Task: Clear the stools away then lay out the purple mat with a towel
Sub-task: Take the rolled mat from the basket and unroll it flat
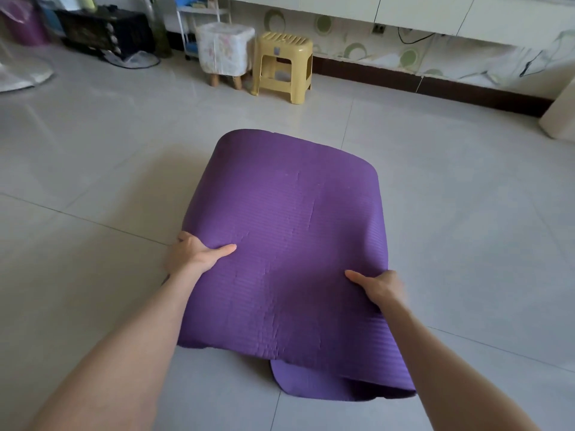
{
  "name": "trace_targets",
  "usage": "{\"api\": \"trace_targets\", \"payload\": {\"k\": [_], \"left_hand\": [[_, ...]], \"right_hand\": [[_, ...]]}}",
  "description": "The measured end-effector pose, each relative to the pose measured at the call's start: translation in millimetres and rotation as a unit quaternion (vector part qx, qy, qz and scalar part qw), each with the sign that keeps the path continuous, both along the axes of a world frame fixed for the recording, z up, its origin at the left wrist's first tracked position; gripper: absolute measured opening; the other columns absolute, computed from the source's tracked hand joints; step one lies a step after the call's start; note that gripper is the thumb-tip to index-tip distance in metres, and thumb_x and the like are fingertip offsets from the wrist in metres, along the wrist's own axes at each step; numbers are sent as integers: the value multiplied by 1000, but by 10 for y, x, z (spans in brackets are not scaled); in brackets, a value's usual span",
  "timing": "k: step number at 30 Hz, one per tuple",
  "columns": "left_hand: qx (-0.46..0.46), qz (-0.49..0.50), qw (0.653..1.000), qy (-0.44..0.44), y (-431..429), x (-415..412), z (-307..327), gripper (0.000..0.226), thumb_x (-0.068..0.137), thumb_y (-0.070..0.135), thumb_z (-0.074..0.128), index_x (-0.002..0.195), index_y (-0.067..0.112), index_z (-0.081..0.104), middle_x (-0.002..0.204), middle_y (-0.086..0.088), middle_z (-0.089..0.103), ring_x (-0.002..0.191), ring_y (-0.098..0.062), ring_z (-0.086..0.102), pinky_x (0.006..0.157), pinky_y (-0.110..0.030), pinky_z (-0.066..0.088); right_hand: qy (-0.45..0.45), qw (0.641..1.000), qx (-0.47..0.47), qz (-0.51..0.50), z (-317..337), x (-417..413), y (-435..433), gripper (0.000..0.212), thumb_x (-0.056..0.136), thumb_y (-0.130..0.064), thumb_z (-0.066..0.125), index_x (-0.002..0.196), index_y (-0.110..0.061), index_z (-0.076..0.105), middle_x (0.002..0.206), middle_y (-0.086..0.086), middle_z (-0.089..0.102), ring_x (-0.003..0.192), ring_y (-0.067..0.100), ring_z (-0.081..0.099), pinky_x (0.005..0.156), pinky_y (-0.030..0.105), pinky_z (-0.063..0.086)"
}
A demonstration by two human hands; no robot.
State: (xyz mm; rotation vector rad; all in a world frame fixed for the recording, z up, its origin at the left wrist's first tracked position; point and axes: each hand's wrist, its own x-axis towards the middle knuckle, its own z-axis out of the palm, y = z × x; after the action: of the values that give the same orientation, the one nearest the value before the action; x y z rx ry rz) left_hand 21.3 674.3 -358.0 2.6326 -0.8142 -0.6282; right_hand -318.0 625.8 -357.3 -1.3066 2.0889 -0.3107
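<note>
The tiled floor (93,181) fills most of your view, pale grey, with grout lines running across it. Over its middle you hold the mat (286,228), purple and ribbed. It is doubled over loosely, not flat. Its far fold bulges up and away from you, and its near end sags to the tiles. There a rounded flap curls under at your lower right and rests on the floor.

Along the far wall (404,48), just above the dark skirting, two stools stand side by side, well apart from the mat. The yellow stool (283,66) is on the right. The covered stool (224,51), on wooden legs, is just to its left. A black oven (102,29) sits on the floor further left, near a white rack (199,14).

Your left hand (193,253) grips the mat's left edge. Its thumb lies flat on the top surface, pointing inward, and its fingers are curled under the edge, out of sight. Your right hand (379,286) grips the right edge lower down and nearer you in the same way: thumb on top, fingers tucked beneath the sheet. The mat spans the whole gap between your two hands.
</note>
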Motion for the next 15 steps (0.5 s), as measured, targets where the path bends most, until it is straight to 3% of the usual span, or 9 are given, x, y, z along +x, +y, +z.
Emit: {"api": "trace_targets", "payload": {"k": [3, 8, 12, 15], "left_hand": [[-16, -2, 999, -38, 17, -48, 416, 93, 57, 62, 79, 118, 1, 44, 122, -20, 58, 110, -39, 58, 83, -43, 44], [-38, -13, 996, -85, 152, -190, 1210, 69, 65, 50, 80, 105, 1, 52, 107, -24, 65, 99, -43, 62, 70, -42, 45], [-27, -53, 988, -140, 149, -208, 2516, 63, 71, 49, 76, 106, 2, 52, 101, -25, 68, 95, -42, 64, 71, -42, 48], [-33, -92, 978, -183, 95, -275, 3439, 61, 73, 48, 74, 104, 1, 50, 98, -24, 69, 92, -41, 65, 63, -39, 44]], "right_hand": [[39, 999, -6, 14, 344, 107, 65, 64, 69, -59, 74, 98, -3, 61, 105, 19, 67, 98, 37, 63, 74, 38, 46], [92, 995, -26, 41, 1184, 254, 132, 56, 77, -52, 70, 103, -3, 61, 108, 20, 66, 101, 37, 62, 77, 39, 47], [121, 990, -40, 53, 2438, 321, 152, 54, 81, -52, 67, 104, -3, 61, 108, 21, 66, 102, 39, 62, 77, 40, 46], [144, 986, -55, 64, 3324, 299, 141, 50, 84, -50, 64, 104, -4, 60, 107, 20, 66, 101, 39, 62, 76, 39, 45]]}}
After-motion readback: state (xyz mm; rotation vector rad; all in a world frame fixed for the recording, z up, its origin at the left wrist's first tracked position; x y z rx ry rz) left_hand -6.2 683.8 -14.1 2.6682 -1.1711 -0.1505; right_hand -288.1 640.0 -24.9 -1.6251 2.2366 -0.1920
